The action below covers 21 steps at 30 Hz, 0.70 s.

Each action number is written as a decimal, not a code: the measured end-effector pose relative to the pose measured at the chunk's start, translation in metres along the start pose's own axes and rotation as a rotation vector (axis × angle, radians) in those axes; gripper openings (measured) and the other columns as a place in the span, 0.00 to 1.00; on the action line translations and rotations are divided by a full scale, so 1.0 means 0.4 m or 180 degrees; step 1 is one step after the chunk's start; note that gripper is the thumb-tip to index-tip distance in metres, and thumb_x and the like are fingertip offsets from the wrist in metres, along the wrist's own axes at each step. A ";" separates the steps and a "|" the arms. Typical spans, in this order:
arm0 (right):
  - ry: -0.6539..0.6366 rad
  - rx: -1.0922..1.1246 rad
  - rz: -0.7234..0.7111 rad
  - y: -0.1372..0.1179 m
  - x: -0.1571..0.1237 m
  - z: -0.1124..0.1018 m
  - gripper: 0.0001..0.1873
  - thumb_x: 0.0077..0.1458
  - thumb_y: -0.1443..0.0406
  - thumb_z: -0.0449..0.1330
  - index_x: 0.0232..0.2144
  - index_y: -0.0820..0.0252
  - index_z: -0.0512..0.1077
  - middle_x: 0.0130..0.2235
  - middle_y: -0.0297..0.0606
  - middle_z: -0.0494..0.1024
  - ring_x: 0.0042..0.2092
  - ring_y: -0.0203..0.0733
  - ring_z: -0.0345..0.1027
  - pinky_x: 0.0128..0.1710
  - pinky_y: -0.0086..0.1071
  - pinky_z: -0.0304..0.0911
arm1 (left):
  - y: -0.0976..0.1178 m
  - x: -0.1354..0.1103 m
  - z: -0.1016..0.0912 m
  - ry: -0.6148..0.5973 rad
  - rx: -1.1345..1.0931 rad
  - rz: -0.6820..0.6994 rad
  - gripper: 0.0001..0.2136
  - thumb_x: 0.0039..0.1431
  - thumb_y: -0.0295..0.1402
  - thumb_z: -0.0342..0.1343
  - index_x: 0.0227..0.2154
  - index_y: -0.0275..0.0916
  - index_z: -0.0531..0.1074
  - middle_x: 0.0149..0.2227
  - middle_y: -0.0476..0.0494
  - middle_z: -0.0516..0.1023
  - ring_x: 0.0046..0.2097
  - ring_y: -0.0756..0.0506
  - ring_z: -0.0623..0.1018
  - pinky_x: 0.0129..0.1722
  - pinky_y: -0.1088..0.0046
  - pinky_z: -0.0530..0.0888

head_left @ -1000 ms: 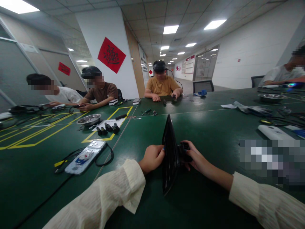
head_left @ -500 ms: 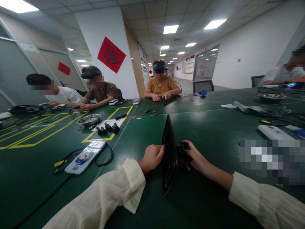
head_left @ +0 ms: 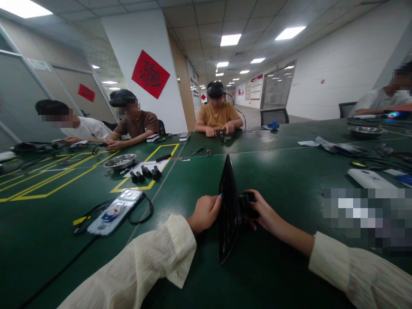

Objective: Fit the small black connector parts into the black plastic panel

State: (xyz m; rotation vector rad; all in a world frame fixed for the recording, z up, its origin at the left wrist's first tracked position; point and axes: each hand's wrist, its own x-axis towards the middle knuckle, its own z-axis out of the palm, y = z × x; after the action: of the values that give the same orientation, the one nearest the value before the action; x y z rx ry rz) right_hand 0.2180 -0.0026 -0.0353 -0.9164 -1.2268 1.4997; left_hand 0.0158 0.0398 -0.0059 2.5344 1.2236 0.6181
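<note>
A thin black panel (head_left: 229,210) stands upright in front of me, almost edge-on to my view. A black mount-like block (head_left: 247,204) sticks out from its right side. My left hand (head_left: 206,211) is closed at the panel's left face, with the thumb pressed on it and the other fingers curled. On the other side, my right hand (head_left: 260,211) wraps its fingers around the black block. The panel and the block hide some of the fingertips.
A phone in a patterned case (head_left: 115,213) lies left among black cables. Beyond it are several black cylindrical parts (head_left: 146,172), a metal bowl (head_left: 120,161) and a screwdriver (head_left: 198,150). A co-worker (head_left: 219,116) sits opposite; a white device (head_left: 371,178) lies right.
My hands and the panel stay almost still. Across the table, the co-worker's hands have shifted slightly around a small dark object.
</note>
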 end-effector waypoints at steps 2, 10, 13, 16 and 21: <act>0.0003 0.0008 -0.0028 0.003 0.001 -0.001 0.19 0.52 0.62 0.48 0.47 0.55 0.49 0.26 0.32 0.68 0.22 0.36 0.66 0.13 0.23 0.55 | -0.002 0.001 0.002 -0.0010 0.0047 -0.0020 0.25 0.61 0.40 0.29 0.20 0.35 0.66 0.19 0.48 0.64 0.22 0.51 0.64 0.25 0.76 0.58; 0.0006 0.0005 -0.0007 -0.008 -0.007 0.004 0.19 0.52 0.61 0.48 0.46 0.55 0.49 0.27 0.33 0.69 0.23 0.36 0.65 0.14 0.24 0.56 | -0.002 -0.003 -0.004 -0.0069 0.0084 0.0099 0.21 0.59 0.38 0.33 0.22 0.35 0.67 0.21 0.47 0.68 0.25 0.50 0.67 0.26 0.77 0.59; -0.0004 0.0000 -0.0007 -0.012 -0.009 0.006 0.19 0.52 0.62 0.48 0.46 0.55 0.49 0.25 0.32 0.69 0.22 0.36 0.65 0.14 0.24 0.56 | 0.003 -0.003 -0.007 -0.0081 0.0028 0.0122 0.20 0.59 0.37 0.33 0.23 0.35 0.67 0.22 0.47 0.68 0.26 0.50 0.68 0.27 0.77 0.60; -0.0013 0.0004 0.0002 -0.013 -0.008 0.007 0.19 0.53 0.61 0.48 0.47 0.55 0.49 0.25 0.32 0.69 0.23 0.36 0.65 0.14 0.24 0.56 | 0.005 -0.002 -0.007 -0.0065 0.0024 0.0088 0.23 0.60 0.38 0.31 0.22 0.35 0.67 0.21 0.47 0.67 0.25 0.50 0.67 0.27 0.76 0.60; -0.0012 0.0038 -0.0017 -0.008 -0.006 0.004 0.19 0.53 0.61 0.48 0.47 0.55 0.50 0.28 0.33 0.69 0.23 0.35 0.65 0.14 0.24 0.56 | 0.005 -0.001 -0.008 -0.0059 -0.0041 0.0096 0.24 0.60 0.40 0.31 0.20 0.35 0.66 0.19 0.48 0.65 0.23 0.51 0.65 0.25 0.77 0.59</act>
State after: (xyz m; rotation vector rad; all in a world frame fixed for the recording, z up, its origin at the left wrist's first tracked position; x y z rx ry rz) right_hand 0.2177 -0.0054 -0.0320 -0.9022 -1.2210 1.5035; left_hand 0.0155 0.0383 -0.0025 2.5467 1.1734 0.6059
